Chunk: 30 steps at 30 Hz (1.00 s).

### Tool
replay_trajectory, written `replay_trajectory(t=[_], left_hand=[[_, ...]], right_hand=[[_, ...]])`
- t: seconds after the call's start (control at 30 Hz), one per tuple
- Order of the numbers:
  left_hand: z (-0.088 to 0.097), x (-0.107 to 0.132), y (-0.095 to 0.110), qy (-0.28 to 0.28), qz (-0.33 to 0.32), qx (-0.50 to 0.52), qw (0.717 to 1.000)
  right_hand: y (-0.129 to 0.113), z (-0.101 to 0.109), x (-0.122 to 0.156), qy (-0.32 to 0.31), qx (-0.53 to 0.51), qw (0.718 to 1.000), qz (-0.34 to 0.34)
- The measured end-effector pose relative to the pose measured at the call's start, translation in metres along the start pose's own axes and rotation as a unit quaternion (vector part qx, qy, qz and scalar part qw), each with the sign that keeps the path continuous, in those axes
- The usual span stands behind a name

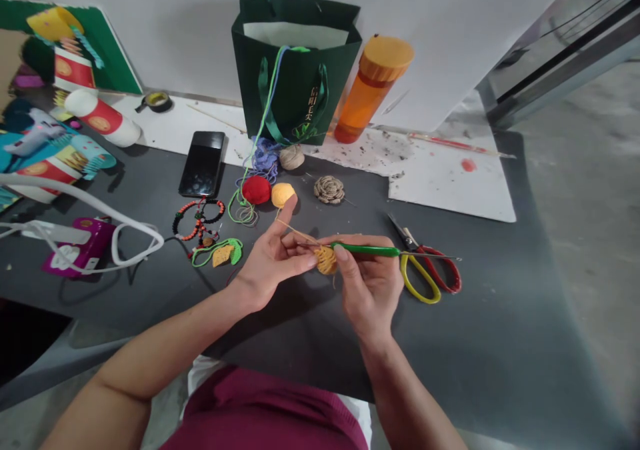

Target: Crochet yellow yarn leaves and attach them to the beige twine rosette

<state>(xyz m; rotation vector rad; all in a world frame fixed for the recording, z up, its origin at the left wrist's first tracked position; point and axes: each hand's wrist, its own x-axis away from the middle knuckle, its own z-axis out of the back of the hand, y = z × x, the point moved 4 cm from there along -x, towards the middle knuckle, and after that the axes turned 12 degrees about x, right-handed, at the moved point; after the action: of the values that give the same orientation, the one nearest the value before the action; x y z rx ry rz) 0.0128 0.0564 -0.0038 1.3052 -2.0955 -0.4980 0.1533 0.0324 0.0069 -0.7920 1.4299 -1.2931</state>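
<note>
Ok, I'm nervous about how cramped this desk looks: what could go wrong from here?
The yellow yarn ball sits against a raised finger of the left hand, so one bump might roll it away. The scissors lie just beyond the crochet hook in the right hand, so the hook could catch on them.

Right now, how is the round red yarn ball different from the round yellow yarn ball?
The red yarn ball is deep red; the yellow yarn ball is orange-yellow. Green yarn loops beside the red ball, not the yellow one. The yellow ball sits closer to the left hand. Both are round and lie side by side on the dark table.
</note>
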Motion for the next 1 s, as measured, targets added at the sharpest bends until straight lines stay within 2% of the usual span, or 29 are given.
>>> replay_trajectory(t=[0.4, 0.6, 0.67, 0.8, 0.87, 0.93, 1.0], left_hand=[[0.0012, -0.0006, 0.0010, 0.028, 0.011, -0.004, 1.000], [0.0015, -0.0006, -0.0020, 0.011, 0.004, 0.000, 1.000], [0.0016, -0.0002, -0.0023, 0.019, -0.004, 0.000, 1.000], [-0.0001, 0.0004, -0.0028, 0.023, -0.014, 0.018, 0.999], [-0.0006, 0.0002, -0.0038, 0.020, -0.006, 0.036, 0.999], [0.0000, -0.0002, -0.0053, 0.018, 0.012, 0.053, 0.998], [0.0010, -0.0006, -0.0064, 0.020, 0.030, 0.069, 0.997]], right_hand=[[0.0012, 0.0006, -0.0003, -0.007, 0.009, 1.000, -0.010], [0.0012, 0.0004, -0.0009, -0.010, 0.025, 1.000, 0.004], [0.0016, 0.0013, -0.0007, -0.010, 0.053, 0.998, 0.038], [-0.0032, -0.0003, 0.0046, -0.020, 0.132, 0.970, 0.202], [-0.0037, -0.0010, 0.0074, -0.006, 0.141, 0.963, 0.231], [-0.0024, -0.0012, 0.0079, 0.013, 0.100, 0.974, 0.202], [0.0005, -0.0027, 0.0065, 0.017, 0.022, 0.990, 0.135]])
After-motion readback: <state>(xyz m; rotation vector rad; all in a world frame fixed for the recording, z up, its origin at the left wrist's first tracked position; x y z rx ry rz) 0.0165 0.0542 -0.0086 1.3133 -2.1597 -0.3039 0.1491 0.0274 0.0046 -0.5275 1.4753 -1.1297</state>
